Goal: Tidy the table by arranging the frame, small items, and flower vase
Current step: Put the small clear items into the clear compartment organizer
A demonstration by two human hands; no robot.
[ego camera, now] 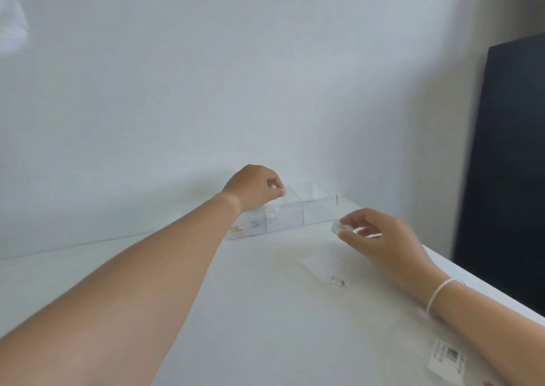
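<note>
Clear organizer (298,208) sits on white table (236,297); our left hand (253,188) pinches something tiny over it, right hand (380,238) grips small clear piece (337,226).

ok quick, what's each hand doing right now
Left hand: fingers pinched on a small clear item over the organizer.
Right hand: holding a clear disc.

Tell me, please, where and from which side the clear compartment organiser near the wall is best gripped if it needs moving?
Probably by its short right end wall, coming from the right: the clear organiser lies long and low near the wall, the left hand hovers over its left part, and the right hand is beside that end, though pinching a small clear item.
</note>
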